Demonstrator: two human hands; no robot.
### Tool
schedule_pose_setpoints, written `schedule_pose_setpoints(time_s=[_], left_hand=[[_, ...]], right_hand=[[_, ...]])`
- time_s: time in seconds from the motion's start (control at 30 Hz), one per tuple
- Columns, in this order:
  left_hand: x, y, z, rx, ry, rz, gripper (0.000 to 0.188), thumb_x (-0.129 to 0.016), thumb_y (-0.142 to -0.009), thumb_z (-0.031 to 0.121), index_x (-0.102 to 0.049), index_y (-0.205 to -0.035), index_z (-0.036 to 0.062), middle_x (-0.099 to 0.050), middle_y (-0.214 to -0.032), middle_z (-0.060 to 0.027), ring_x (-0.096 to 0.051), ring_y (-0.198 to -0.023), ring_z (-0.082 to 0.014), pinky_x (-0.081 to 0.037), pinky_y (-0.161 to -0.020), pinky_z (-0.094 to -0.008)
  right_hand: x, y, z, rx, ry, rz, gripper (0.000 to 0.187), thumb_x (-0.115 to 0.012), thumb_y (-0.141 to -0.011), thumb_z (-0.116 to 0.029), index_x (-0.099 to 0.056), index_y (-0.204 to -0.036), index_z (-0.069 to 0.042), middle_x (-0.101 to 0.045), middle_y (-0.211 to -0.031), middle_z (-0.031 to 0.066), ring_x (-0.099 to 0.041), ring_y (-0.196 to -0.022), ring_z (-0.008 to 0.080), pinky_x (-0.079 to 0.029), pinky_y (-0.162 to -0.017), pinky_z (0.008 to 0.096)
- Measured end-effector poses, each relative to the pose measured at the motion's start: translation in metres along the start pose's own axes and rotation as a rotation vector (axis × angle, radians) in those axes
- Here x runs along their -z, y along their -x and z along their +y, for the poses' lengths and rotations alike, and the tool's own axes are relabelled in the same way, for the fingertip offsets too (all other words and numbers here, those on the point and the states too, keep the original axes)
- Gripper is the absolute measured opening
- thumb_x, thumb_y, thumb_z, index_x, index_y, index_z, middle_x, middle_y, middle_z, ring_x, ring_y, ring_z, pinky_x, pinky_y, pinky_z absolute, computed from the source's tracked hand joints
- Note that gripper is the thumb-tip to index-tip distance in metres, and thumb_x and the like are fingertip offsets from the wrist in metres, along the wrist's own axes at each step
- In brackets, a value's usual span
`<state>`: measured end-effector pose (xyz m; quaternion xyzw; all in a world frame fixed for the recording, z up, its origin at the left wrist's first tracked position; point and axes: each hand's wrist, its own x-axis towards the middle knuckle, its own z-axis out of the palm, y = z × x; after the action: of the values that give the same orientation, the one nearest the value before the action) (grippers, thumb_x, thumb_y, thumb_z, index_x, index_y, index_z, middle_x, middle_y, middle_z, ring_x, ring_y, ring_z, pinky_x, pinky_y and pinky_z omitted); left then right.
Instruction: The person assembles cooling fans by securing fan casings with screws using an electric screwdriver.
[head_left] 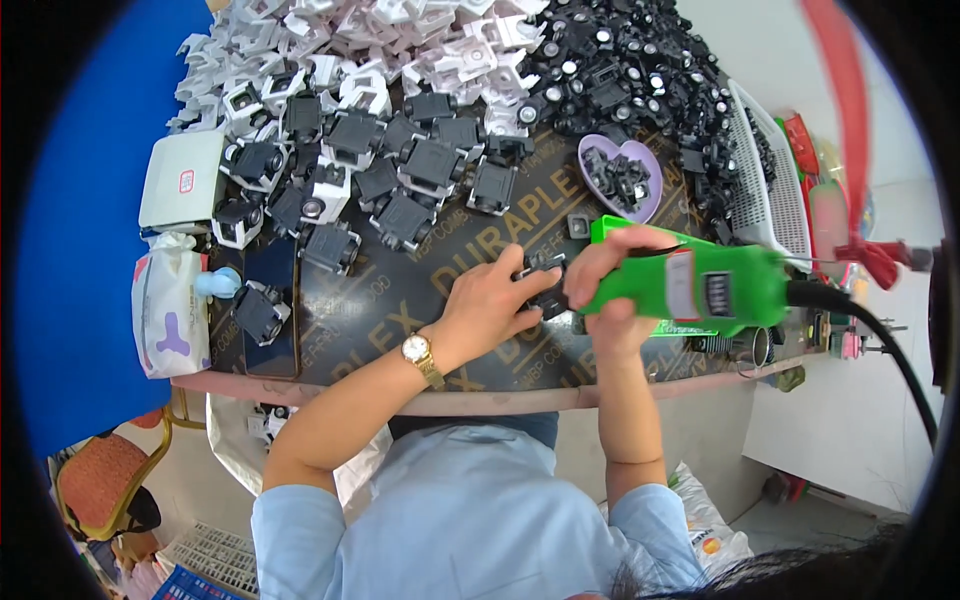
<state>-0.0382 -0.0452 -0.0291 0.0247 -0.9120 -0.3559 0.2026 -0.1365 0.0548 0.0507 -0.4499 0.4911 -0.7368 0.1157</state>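
Observation:
My right hand (pixel 612 275) is wrapped round a green electric screwdriver (pixel 735 288), held nearly level, its black cord running off to the right. Just left of the tool's front end, my left hand (pixel 487 302) pinches a small black plastic part (pixel 547 287) against the table. Fingers cover much of that part, and the meeting point of tool and part is hard to make out. A green tray (pixel 603 228) lies partly behind the screwdriver. Beyond it sits a purple heart-shaped bowl (pixel 652 200) of small dark pieces, with a little grey square piece (pixel 578 226) nearby.
Several black-and-white assembled units (pixel 405 220) spread over the table's left half. Heaps of white parts (pixel 420 45) and black parts (pixel 610 85) fill the back. A white basket (pixel 790 205) borders the right; a wipes pack (pixel 175 325) and phone (pixel 272 350) lie left.

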Motion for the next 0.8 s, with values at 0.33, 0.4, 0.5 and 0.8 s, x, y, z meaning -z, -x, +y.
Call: schedule_pose_setpoints(time_s=[0.33, 0.4, 0.5, 0.8], left_hand=[[-0.013, 0.010, 0.008, -0.024, -0.252, 0.112, 0.054, -0.074, -0.064, 0.029, -0.055, -0.113, 0.0186, -0.044, -0.084, -0.0067, -0.058, -0.057, -0.0200, -0.046, -0.047, -0.0319], [-0.015, 0.011, 0.006, -0.030, -0.218, 0.133, 0.054, -0.074, -0.064, 0.029, -0.055, -0.113, 0.0188, -0.045, -0.086, -0.0067, -0.058, -0.057, -0.0198, -0.046, -0.047, -0.0315], [-0.016, 0.008, 0.004, -0.033, -0.182, 0.168, 0.052, -0.074, -0.065, 0.030, -0.055, -0.113, 0.0189, -0.045, -0.087, -0.0068, -0.058, -0.059, -0.0197, -0.046, -0.048, -0.0316], [-0.010, 0.003, 0.000, -0.024, -0.144, 0.098, 0.049, -0.074, -0.064, 0.028, -0.057, -0.109, 0.0163, -0.045, -0.088, -0.0068, -0.059, -0.061, -0.0202, -0.047, -0.051, -0.0334]], right_hand=[[-0.007, 0.034, 0.016, 0.021, 0.171, 0.082, 0.043, -0.073, -0.075, -0.011, -0.044, -0.107, -0.004, -0.052, -0.064, 0.0064, -0.049, -0.054, 0.0148, -0.041, -0.050, 0.0278], [-0.004, 0.040, 0.020, 0.068, 0.485, 0.060, 0.043, -0.069, -0.074, -0.005, -0.043, -0.109, -0.002, -0.052, -0.067, 0.0059, -0.048, -0.055, 0.0137, -0.042, -0.051, 0.0270], [-0.005, 0.043, 0.032, 0.154, 0.612, 0.229, 0.041, -0.066, -0.075, -0.004, -0.043, -0.109, 0.001, -0.052, -0.068, 0.0059, -0.049, -0.056, 0.0135, -0.042, -0.051, 0.0266], [-0.017, 0.017, 0.018, -0.009, 0.255, 0.307, 0.030, -0.054, -0.076, 0.004, -0.045, -0.104, -0.001, -0.047, -0.060, 0.0050, -0.045, -0.049, 0.0148, -0.041, -0.049, 0.0287]])
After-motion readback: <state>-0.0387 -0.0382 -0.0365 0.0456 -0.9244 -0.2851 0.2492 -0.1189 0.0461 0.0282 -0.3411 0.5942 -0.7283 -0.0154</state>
